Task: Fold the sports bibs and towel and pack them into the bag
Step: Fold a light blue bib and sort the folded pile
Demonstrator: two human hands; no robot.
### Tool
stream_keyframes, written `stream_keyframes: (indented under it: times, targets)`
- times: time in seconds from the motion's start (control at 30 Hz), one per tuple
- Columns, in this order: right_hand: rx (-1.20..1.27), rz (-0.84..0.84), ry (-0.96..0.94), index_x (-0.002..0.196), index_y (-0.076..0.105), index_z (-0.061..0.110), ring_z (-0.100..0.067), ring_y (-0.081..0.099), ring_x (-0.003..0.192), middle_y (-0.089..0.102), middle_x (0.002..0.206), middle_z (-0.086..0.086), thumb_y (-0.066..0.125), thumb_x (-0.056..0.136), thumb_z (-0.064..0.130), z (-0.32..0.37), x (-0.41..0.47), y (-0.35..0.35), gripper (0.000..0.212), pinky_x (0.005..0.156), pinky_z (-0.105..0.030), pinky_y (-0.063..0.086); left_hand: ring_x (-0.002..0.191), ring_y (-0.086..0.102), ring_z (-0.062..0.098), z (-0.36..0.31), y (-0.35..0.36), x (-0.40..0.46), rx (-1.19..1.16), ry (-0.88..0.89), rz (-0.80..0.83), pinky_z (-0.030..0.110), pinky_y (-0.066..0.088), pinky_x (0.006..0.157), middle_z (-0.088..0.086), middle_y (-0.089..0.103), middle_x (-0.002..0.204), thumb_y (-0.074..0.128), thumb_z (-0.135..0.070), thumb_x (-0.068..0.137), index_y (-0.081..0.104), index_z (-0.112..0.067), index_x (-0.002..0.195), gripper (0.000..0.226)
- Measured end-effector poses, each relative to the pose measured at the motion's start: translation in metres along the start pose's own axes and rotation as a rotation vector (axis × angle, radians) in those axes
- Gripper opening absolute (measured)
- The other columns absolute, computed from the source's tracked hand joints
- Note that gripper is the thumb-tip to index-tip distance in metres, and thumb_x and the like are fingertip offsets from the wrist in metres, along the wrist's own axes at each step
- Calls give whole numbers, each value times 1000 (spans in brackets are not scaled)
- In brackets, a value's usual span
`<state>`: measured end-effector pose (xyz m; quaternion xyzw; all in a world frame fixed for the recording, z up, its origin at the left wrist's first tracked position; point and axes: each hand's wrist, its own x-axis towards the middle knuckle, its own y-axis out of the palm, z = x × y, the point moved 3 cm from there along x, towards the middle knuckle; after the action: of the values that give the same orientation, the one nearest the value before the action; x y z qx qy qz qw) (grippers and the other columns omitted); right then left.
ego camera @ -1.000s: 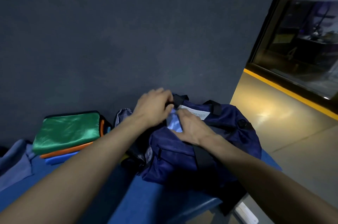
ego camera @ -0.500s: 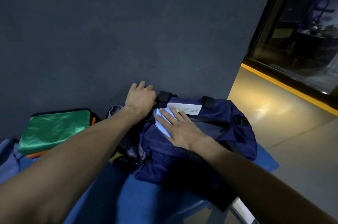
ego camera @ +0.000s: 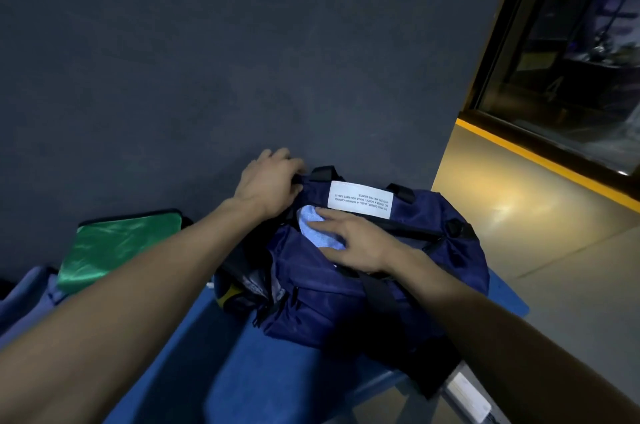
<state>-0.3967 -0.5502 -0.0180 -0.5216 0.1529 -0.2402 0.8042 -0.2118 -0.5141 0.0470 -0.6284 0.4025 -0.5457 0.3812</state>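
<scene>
A navy duffel bag point(ego camera: 363, 271) sits on a blue desk point(ego camera: 277, 371), pushed up close to a dark grey wall point(ego camera: 242, 60). Its top opening faces the camera, and a light blue towel point(ego camera: 318, 228) shows in that opening, partly inside the bag with its upper fold still exposed. A white label point(ego camera: 360, 199) with small printed text lies on the bag's far side, just beyond the towel, and a black strap point(ego camera: 377, 292) crosses the near side of the bag.

The left hand point(ego camera: 268, 186) reaches to the far left rim of the bag, fingers curled over the dark edge by a black handle loop, gripping it. The right hand point(ego camera: 356, 242) lies flat across the towel, fingers straight and spread, pressing the cloth down into the opening; it grips nothing.

To the left of the bag, well apart from it, a folded green bib point(ego camera: 117, 247) with a shiny surface lies on the desk against the wall. Whether other folded pieces lie beneath it cannot be told here. A crumpled blue-grey cloth point(ego camera: 24, 299) lies at the desk's far left edge. At the right, a pale floor point(ego camera: 554, 268) runs to a yellow line point(ego camera: 540, 164) under a dark window point(ego camera: 571, 77).
</scene>
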Motion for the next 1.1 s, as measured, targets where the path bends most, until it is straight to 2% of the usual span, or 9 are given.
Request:
stream_keyframes:
  times: [0.1, 0.2, 0.33, 0.53, 0.63, 0.7, 0.87, 1.0, 1.1]
  targets:
    - [-32, 24, -36, 133, 65, 31, -21, 51, 132, 52, 149, 2, 65, 85, 42, 2, -5, -13, 50, 110, -40, 42, 108, 57, 25, -22, 4, -17, -87, 254, 54, 41, 47, 92, -3, 64, 118, 55, -40, 94, 68, -32, 117, 28]
    - [-75, 113, -33, 134, 66, 32, -25, 44, 136, 45, 154, 0, 72, 89, 27, -1, -3, -5, 46, 112, -37, 37, 122, 53, 24, -14, 36, -30, 56, 208, 428, 41, 42, 103, -5, 58, 133, 53, -48, 97, 63, -35, 130, 37]
    - [-117, 104, 10, 132, 66, 37, -26, 32, 132, 37, 155, 5, 68, 93, 29, 3, -5, 7, 40, 111, -47, 36, 118, 54, 20, -9, 42, -34, -35, 218, 530, 44, 33, 112, -9, 57, 112, 55, -40, 98, 65, -27, 121, 28]
    - [40, 3, 33, 122, 74, 26, -16, 60, 118, 67, 129, 1, 71, 93, 21, 28, -4, -31, 29, 104, -33, 45, 137, 47, 17, -5, -1, -65, -312, 187, 187, 35, 32, 117, 1, 56, 146, 49, -15, 105, 63, -16, 134, 33]
    - [81, -232, -16, 114, 77, 21, -8, 65, 102, 74, 113, 7, 66, 96, 18, 63, -3, -50, 20, 86, -13, 45, 128, 56, 17, 20, -23, -104, -359, 166, 19, 35, 43, 109, -2, 62, 137, 49, -8, 99, 67, -18, 128, 35]
    - [134, -330, -91, 107, 78, 20, -4, 67, 92, 76, 103, 10, 65, 95, 16, 101, -1, -47, 18, 82, -14, 46, 113, 62, 19, 45, -34, -134, -342, 103, -95, 33, 48, 100, -2, 67, 123, 51, -4, 91, 69, -17, 121, 37]
    - [789, -115, -5, 97, 72, 15, -18, 69, 70, 72, 81, -6, 63, 95, 8, 189, 16, 46, 12, 72, -43, 60, 107, 64, 28, 120, -52, -203, -226, -189, -200, 29, 44, 90, 4, 69, 116, 59, 4, 88, 71, -13, 117, 36]
    - [1055, 144, 355, 140, 49, 12, -9, 52, 74, 52, 87, 7, 76, 83, 37, 220, 38, 155, 68, 71, -23, 49, 113, 62, 31, 166, -49, -223, -150, -239, -103, 32, 44, 96, 6, 68, 126, 44, -19, 93, 70, -16, 126, 42]
    - [1502, -54, 657, 128, 47, 12, -13, 51, 74, 51, 88, -1, 81, 84, 25, 228, 54, 191, 57, 69, -24, 45, 131, 53, 29, 193, -32, -217, -72, -286, 33, 39, 35, 112, 6, 60, 141, 25, -54, 94, 63, -26, 138, 64]
